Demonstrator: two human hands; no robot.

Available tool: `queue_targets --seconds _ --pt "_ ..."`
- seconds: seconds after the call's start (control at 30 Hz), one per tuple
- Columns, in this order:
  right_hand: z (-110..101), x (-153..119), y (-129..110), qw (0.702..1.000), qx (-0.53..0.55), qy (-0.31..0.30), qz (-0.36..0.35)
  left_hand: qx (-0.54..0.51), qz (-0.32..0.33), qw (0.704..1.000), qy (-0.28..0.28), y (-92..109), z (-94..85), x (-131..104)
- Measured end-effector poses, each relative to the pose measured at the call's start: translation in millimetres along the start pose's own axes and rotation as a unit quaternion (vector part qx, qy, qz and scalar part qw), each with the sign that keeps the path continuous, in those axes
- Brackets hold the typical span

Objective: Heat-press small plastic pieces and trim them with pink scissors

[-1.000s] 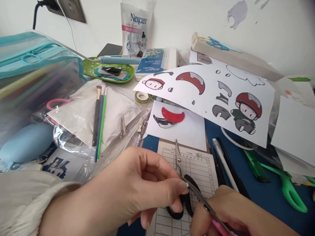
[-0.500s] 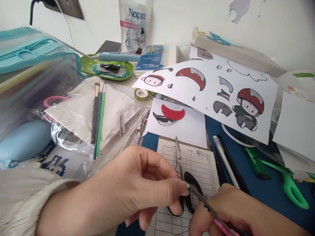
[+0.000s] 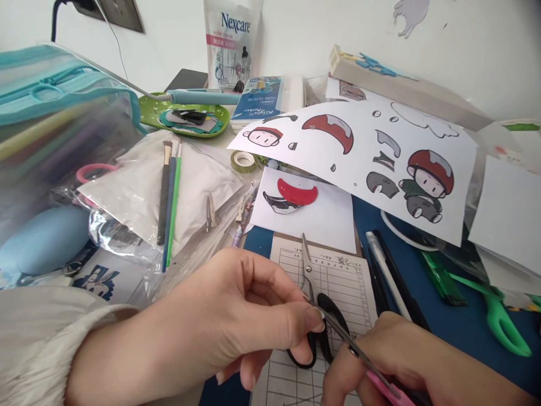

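My left hand [image 3: 253,310] pinches thumb against index finger; whatever sits in the pinch is too small and hidden to make out. In my right hand [image 3: 393,361] are pink-handled scissors [image 3: 353,344], their blades pointing up-left to my left fingertips. Below my hands, black-handled scissors [image 3: 307,265] lie on a printed form [image 3: 350,287]. Just beyond is a white sheet [image 3: 333,225] bearing a red crescent-shaped piece [image 3: 297,192] and a black-and-white cutout [image 3: 279,203].
Behind stands a large printed sheet [image 3: 363,158] with cartoon figure parts. Pens [image 3: 389,270] and green scissors [image 3: 502,327] lie on the right. Brushes [image 3: 172,208], a plastic bag, a tape roll [image 3: 243,160] and a green tray [image 3: 220,121] crowd the left.
The scissors in my right hand shift very slightly at my left fingertips. My left hand keeps its pinch, and the things on the table stay where they were.
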State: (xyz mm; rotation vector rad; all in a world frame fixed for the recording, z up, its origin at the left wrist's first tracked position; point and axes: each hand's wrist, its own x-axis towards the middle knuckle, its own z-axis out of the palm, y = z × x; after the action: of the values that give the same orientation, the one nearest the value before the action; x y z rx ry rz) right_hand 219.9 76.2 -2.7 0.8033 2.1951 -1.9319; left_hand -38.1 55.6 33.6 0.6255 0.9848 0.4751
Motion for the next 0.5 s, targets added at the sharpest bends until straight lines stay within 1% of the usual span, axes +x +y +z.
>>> queue_targets --seconds 0.07,0.13,0.2,0.27,0.3,0.37,0.43,0.47,0.5 --pt "-9.1 1.6 -8.0 0.997 0.001 -0.038 0.060 0.006 0.000 1.000 0.001 0.2 -0.4 0.4" --pt "-15.9 2.8 -13.7 0.993 -0.002 -0.063 0.096 0.008 -0.003 1.000 -0.001 0.1 -1.4 0.8" --pt "-18.4 2.7 -15.5 0.992 -0.011 -0.065 0.110 0.011 -0.009 1.000 -0.004 -0.1 -2.4 1.0" --pt "-15.3 1.2 -12.9 0.991 -0.016 -0.071 0.108 0.007 -0.015 1.000 -0.009 -0.5 -2.4 1.2" --pt "-11.5 0.4 -10.2 0.994 -0.019 -0.053 0.091 0.009 -0.013 1.000 -0.005 -0.8 -1.9 1.3" --pt "-0.6 -0.8 -3.4 0.999 -0.025 0.021 0.026 0.010 -0.004 1.000 0.000 -1.5 -0.2 1.8" --pt "11.0 -0.6 2.6 0.991 -0.027 0.125 -0.046 0.013 0.004 1.000 0.009 -2.5 1.6 2.4" --pt "15.4 -0.1 4.3 0.985 -0.025 0.159 -0.069 0.013 0.007 1.000 0.010 -3.0 2.1 2.6" --pt "18.3 0.4 4.8 0.982 -0.021 0.171 -0.082 0.011 0.008 1.000 0.009 -3.5 2.4 2.8"
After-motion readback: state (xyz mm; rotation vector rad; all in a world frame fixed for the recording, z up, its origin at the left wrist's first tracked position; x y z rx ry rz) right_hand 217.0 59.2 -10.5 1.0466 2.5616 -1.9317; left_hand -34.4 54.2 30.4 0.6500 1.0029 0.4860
